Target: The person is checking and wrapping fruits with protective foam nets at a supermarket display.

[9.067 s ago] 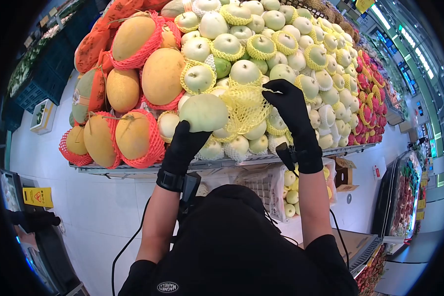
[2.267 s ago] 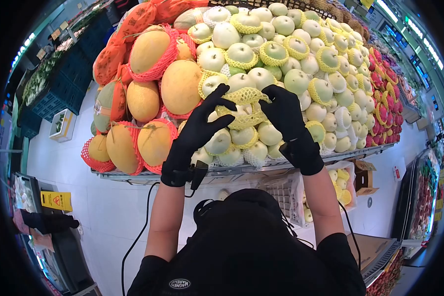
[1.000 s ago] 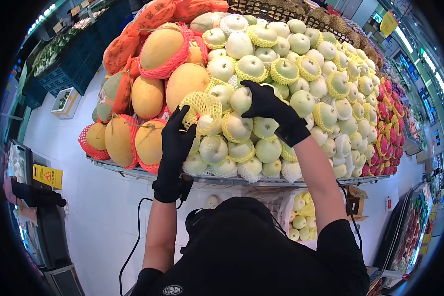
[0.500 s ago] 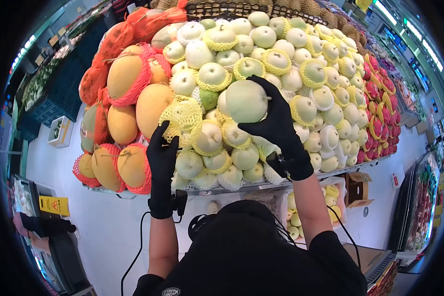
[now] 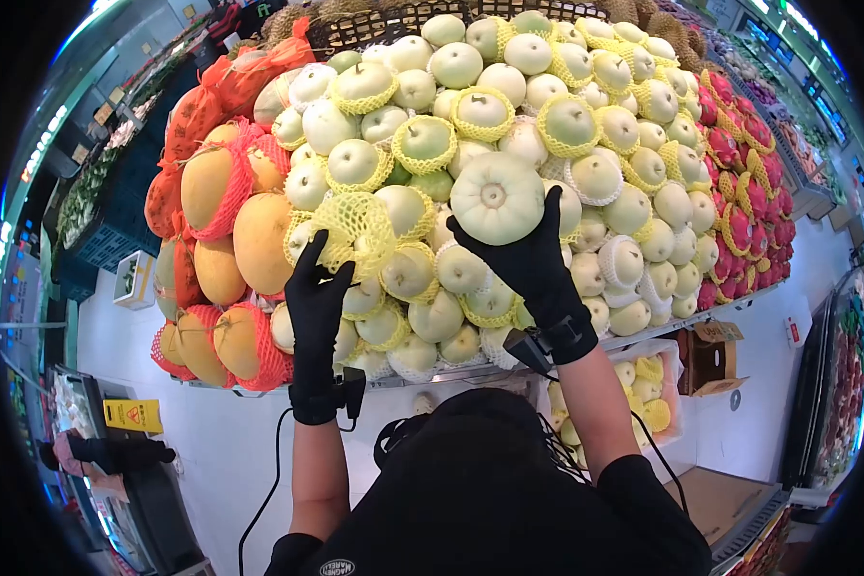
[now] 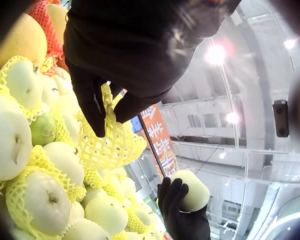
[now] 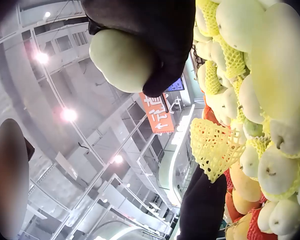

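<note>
From the head view, the right hand (image 5: 523,254) grasps a bare melon (image 5: 497,195), cupping it from the near side with thumb and fingers spread around it, probably to carry its weight while leaving the round-scarred end exposed. Well to that hand's left, the left hand (image 5: 315,288) pinches a yellow net (image 5: 355,230), hollow and loose, above the netted melons (image 5: 411,271); holding just the edge, I'd say, lets the mesh hang free. Big orange melons (image 5: 264,240) sit left of the left hand, dragon fruit (image 5: 739,226) beyond the right. The left wrist view adds what the head view hides: a strip of net standing up between finger and thumb, and the right hand's fingers folded over the melon, held against the ceiling near an orange sign (image 6: 161,140), clear of the pile. The right wrist view shows the grip up close, a digit bent along the melon's side, with the net spreading out from the left hand, its mesh plainly open.
</note>
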Available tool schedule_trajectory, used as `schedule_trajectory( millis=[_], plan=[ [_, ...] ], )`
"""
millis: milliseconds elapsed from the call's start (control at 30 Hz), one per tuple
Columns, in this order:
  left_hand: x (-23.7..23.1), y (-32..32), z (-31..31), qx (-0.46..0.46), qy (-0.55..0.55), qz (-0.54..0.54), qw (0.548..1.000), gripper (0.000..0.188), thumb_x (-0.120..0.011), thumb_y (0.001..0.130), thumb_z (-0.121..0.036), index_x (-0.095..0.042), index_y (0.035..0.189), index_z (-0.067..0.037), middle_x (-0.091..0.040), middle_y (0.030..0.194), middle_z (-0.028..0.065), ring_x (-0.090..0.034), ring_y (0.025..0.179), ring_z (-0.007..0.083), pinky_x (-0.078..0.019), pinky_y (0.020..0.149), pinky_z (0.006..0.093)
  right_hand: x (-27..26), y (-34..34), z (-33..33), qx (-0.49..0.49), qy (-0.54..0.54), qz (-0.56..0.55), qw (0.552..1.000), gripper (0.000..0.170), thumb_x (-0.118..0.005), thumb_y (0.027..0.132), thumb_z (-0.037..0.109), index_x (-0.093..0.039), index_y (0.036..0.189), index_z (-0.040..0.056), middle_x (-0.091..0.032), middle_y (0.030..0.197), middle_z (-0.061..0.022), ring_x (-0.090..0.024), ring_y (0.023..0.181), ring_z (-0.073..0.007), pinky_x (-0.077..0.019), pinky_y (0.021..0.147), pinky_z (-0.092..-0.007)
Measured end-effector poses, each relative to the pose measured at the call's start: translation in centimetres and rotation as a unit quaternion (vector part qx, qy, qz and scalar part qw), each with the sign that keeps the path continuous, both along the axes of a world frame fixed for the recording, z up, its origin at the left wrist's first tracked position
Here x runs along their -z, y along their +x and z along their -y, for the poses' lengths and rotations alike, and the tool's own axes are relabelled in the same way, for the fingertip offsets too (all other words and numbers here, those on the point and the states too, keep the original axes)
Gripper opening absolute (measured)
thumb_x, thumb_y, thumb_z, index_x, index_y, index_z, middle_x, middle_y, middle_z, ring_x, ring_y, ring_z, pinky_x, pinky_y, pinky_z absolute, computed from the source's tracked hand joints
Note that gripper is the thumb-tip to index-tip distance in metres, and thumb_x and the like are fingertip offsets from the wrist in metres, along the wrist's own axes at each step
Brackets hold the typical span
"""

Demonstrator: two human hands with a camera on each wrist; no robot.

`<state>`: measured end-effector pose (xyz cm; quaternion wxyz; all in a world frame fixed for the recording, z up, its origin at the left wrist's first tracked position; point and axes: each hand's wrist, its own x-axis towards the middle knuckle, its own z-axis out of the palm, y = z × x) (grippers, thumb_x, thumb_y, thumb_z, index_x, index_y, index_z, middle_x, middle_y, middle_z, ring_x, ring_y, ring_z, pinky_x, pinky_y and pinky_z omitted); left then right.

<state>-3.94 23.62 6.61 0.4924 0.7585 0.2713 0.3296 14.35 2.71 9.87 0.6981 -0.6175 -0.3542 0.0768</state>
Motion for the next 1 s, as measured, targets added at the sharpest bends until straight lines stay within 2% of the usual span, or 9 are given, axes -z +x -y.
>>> schedule_trajectory(
  millis=[167, 200, 233, 333, 533, 667, 800, 933, 1000],
  plan=[
    [-0.8, 2.7, 3.1, -0.023, 0.139, -0.015, 0.99, 0.061, -0.073, 0.076, 0.0, -0.053, 0.133, -0.002, -0.058, 0.128, 0.0187, -0.062, 0.084, 0.0156, -0.0558, 0.066, 0.0255, 3.9, 3.5, 2.7, -0.233, 0.023, -0.072, 0.97, 0.067, -0.051, 0.096, 0.043, -0.028, 0.141, -0.0007, -0.042, 0.136, -0.0231, -0.046, 0.123, -0.043, -0.0427, 0.102, -0.0532],
    [-1.2, 3.3, 3.6, -0.026, 0.161, -0.022, 0.986, 0.061, -0.073, 0.076, 0.0, -0.053, 0.133, -0.001, -0.056, 0.13, 0.0199, -0.063, 0.087, 0.0166, -0.056, 0.066, 0.0256, 3.8, 3.6, 2.7, -0.328, 0.138, -0.296, 0.886, 0.068, -0.053, 0.096, 0.04, -0.027, 0.142, -0.0014, -0.041, 0.138, -0.0241, -0.045, 0.125, -0.0446, -0.042, 0.103, -0.0547],
    [-1.6, 3.7, 4.1, -0.03, 0.171, -0.049, 0.984, 0.062, -0.072, 0.075, -0.001, -0.051, 0.134, 0.0, -0.051, 0.134, 0.0249, -0.066, 0.09, 0.0213, -0.0565, 0.07, 0.0287, 3.7, 3.6, 2.7, -0.365, 0.245, -0.51, 0.739, 0.069, -0.056, 0.095, 0.038, -0.025, 0.143, -0.002, -0.04, 0.139, -0.0251, -0.045, 0.127, -0.0462, -0.0413, 0.105, -0.0563],
    [-2.0, 5.2, 4.7, -0.035, 0.273, -0.065, 0.959, 0.063, -0.07, 0.076, -0.002, -0.049, 0.136, -0.001, -0.048, 0.135, 0.0285, -0.067, 0.084, 0.0244, -0.0559, 0.075, 0.0326, 2.5, 3.0, 2.7, -0.379, 0.192, -0.417, 0.804, 0.084, -0.061, 0.089, 0.046, -0.024, 0.143, -0.006, -0.038, 0.141, -0.0312, -0.046, 0.127, -0.0422, -0.0385, 0.109, -0.0464],
    [-3.6, 8.1, 6.2, 0.031, 0.295, -0.068, 0.953, 0.066, -0.062, 0.077, 0.003, -0.047, 0.14, -0.011, -0.045, 0.141, 0.0241, -0.061, 0.111, 0.0284, -0.0521, 0.079, 0.0318, 1.1, 2.3, 1.5, -0.276, 0.156, -0.301, 0.9, 0.071, -0.069, 0.086, 0.026, -0.033, 0.141, -0.0008, -0.047, 0.133, -0.0165, -0.055, 0.117, -0.0291, -0.0546, 0.092, -0.0487],
    [-4.6, 8.9, 6.8, 0.098, 0.322, -0.041, 0.941, 0.066, -0.059, 0.078, 0.005, -0.048, 0.141, -0.015, -0.045, 0.143, 0.0216, -0.059, 0.115, 0.0291, -0.0509, 0.081, 0.0316, 1.5, 2.6, 0.2, -0.166, 0.083, -0.18, 0.966, 0.083, -0.078, 0.078, 0.02, -0.032, 0.144, 0.0016, -0.049, 0.132, -0.0135, -0.055, 0.116, -0.023, -0.0507, 0.096, -0.0365],
    [-5.6, 8.4, 6.6, 0.17, 0.3, -0.014, 0.939, 0.066, -0.055, 0.079, 0.006, -0.048, 0.14, -0.015, -0.043, 0.143, 0.0219, -0.047, 0.126, 0.0387, -0.0436, 0.101, 0.0412, 0.5, 2.8, 0.3, -0.168, 0.007, -0.139, 0.976, 0.083, -0.08, 0.073, 0.017, -0.036, 0.142, 0.002, -0.054, 0.129, -0.0099, -0.054, 0.117, -0.0189, -0.0477, 0.098, -0.0336],
    [-6.8, 7.7, 6.1, 0.237, 0.236, 0.005, 0.942, 0.066, -0.056, 0.079, 0.008, -0.05, 0.139, -0.016, -0.045, 0.144, 0.0183, -0.05, 0.126, 0.0315, -0.0515, 0.08, 0.0313, 1.7, 3.1, 0.4, -0.211, 0.066, -0.199, 0.955, 0.076, -0.078, 0.074, 0.015, -0.041, 0.139, 0.0016, -0.056, 0.127, -0.009, -0.055, 0.117, -0.0182, -0.0478, 0.098, -0.0337],
    [-6.8, 7.7, 5.4, 0.262, 0.232, 0.031, 0.936, 0.062, -0.063, 0.081, 0.004, -0.049, 0.139, -0.014, -0.047, 0.143, 0.0146, -0.058, 0.111, 0.0209, -0.0501, 0.071, 0.0267, 3.4, 3.4, 0.1, -0.243, 0.131, -0.264, 0.924, 0.074, -0.076, 0.074, 0.015, -0.041, 0.138, 0.0016, -0.056, 0.127, -0.0089, -0.055, 0.116, -0.0186, -0.0479, 0.098, -0.0339]
  ],
)
